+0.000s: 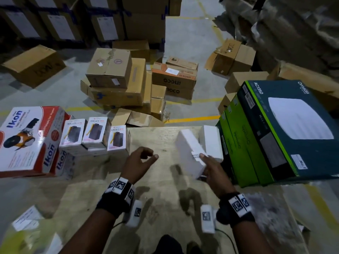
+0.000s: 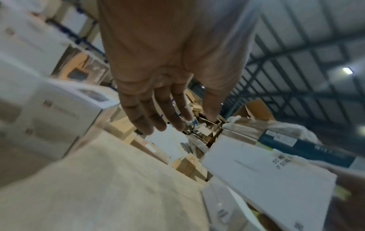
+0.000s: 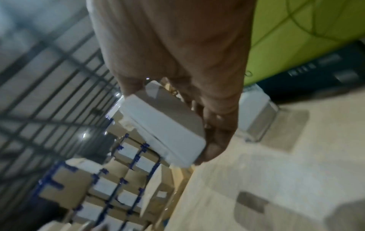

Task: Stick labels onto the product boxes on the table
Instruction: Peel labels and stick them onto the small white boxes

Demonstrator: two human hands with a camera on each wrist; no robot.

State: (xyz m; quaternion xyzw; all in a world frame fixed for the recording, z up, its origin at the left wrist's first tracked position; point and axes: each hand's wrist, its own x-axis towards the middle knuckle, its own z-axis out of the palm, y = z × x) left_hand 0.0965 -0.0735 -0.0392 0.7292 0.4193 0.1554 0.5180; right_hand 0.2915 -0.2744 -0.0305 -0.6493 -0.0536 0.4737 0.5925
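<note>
Gripping white box (image 1: 189, 153) in right hand (image 1: 213, 169), tilted above desk (image 1: 157, 140), label (image 1: 197, 155) under thumb; left hand (image 1: 136, 165) loosely open, empty. Judged light, stiff card, smooth; best held across long edges.

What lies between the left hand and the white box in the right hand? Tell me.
Only bare wooden table: the head view shows nothing between the left hand and the white box held by the right hand.

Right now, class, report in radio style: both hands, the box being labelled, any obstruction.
Left hand open, holding nothing, above the table. Right hand grips the white box, lifted and tilted, label on it. Nothing in the way.
</note>
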